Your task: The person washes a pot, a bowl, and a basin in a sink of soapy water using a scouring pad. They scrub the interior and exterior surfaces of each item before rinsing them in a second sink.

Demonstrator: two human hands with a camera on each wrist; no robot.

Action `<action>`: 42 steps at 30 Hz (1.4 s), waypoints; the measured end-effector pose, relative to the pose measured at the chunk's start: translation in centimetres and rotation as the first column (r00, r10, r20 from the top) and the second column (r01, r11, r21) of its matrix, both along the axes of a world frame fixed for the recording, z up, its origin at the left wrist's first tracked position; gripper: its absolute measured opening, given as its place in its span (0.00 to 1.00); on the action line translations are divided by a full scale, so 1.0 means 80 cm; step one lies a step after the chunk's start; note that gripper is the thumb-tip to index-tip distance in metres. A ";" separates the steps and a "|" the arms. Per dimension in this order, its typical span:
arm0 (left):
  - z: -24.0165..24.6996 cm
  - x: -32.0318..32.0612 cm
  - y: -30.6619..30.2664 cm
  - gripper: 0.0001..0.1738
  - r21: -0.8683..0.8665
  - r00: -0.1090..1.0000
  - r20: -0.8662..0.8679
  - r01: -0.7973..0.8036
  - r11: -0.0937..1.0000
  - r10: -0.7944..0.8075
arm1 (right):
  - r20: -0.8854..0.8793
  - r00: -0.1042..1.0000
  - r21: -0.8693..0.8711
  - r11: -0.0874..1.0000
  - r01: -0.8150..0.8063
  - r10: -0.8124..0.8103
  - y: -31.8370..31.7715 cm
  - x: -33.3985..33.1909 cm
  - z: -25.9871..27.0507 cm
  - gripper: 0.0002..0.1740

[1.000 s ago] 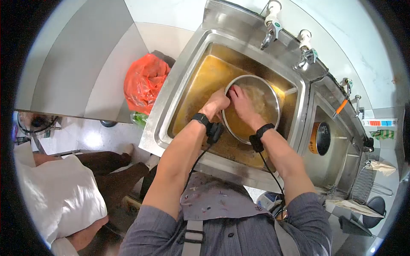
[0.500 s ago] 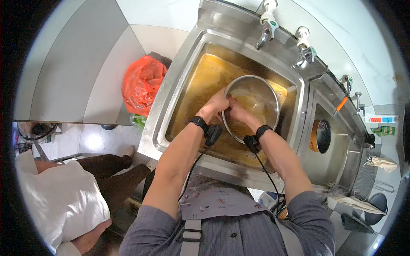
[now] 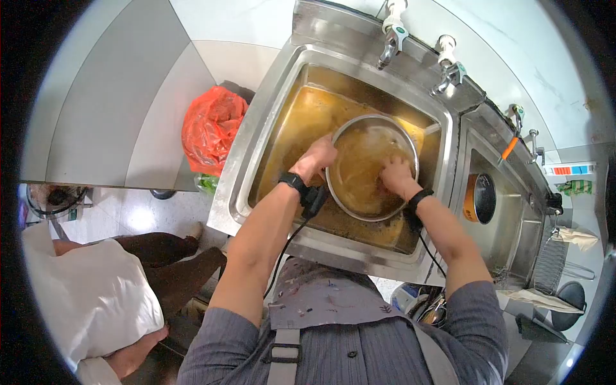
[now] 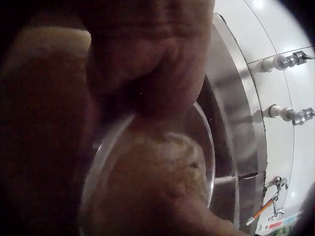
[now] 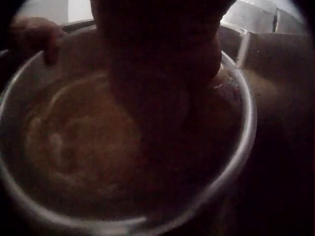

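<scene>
In the head view a round metal basin [image 3: 416, 144] holds cloudy yellow-brown liquid [image 3: 359, 173] and stands in the left bowl of the steel sink [image 3: 263, 138]. My left hand [image 3: 319, 156] grips its rim on the left, thumb side toward the inside. Inside the basin, near its right side, my right hand [image 3: 399, 177] has loosely bent fingers dipped in the liquid, the tips hidden below the surface. The right wrist view shows swirl marks in the liquid beside the dark right hand [image 5: 157, 73]. Around the basin, the sink floor is also covered with yellowish water.
Taps [image 3: 391, 45] line the wall behind the sink. A dark pan with an orange outside [image 3: 471, 199] lies in the right sink bowl. A red plastic bag [image 3: 213, 128] is left of the sink. Another person in a white garment [image 3: 96, 295] is at the lower left.
My right hand has moved from beside the left hand at the basin's left rim across to its right side. The left hand stays at the rim; the basin has shifted slightly left.
</scene>
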State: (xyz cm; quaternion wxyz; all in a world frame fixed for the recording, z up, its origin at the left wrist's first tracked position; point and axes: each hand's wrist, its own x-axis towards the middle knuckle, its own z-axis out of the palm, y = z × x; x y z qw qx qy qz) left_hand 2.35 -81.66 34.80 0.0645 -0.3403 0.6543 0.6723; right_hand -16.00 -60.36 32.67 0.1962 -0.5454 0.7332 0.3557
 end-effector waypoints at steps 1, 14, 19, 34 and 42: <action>0.004 0.002 0.005 0.34 0.000 1.000 0.001 -0.001 1.000 0.001 | 0.001 1.000 0.000 1.000 -0.001 0.001 -0.004 -0.014 -0.021 0.27; -0.032 0.002 0.015 0.34 -0.244 0.993 -0.103 0.034 0.969 -0.060 | 0.500 0.858 -0.448 0.884 0.136 0.121 -0.062 0.101 -0.056 0.34; -0.073 -0.006 0.013 0.33 -0.229 1.000 -0.019 -0.019 0.973 0.015 | 0.606 0.645 -0.447 0.870 -0.207 0.465 0.015 0.083 -0.055 0.34; -0.011 -0.006 0.042 0.33 -0.246 0.991 -0.087 -0.119 0.962 0.101 | -0.053 0.994 -0.351 0.930 -0.109 0.096 0.055 -0.009 -0.049 0.23; 0.003 -0.001 0.040 0.35 -0.294 0.995 -0.046 -0.097 0.951 0.087 | 0.687 0.692 -0.274 0.961 -0.038 0.223 0.032 0.044 -0.106 0.27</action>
